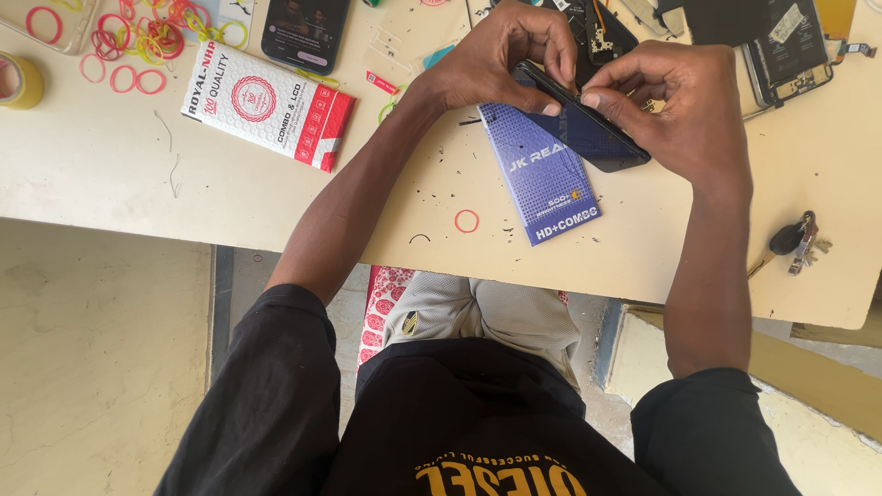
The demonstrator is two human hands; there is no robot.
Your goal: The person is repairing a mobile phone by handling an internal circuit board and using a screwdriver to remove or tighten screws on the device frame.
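Dark phone [588, 124], both hands gripping, above desk [110, 174] far edge.
Left hand [501, 60] and right hand [680, 110] fingers pinch its rim, apparently prying; slip could crack glass.

On the table lie two flat boxes, one white and red [267, 106], one blue [544, 188], one key bunch [797, 240], one tape roll [18, 81], and perhaps a dozen loose rubber bands [138, 41].

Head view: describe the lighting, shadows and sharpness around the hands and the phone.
Head view: bright, even daylight on the cream table; soft shadows under the left hand and right hand; the dark phone shows no strong glare; the blue box beneath is sharp; no motion blur; the edges bend slightly from the wide lens.
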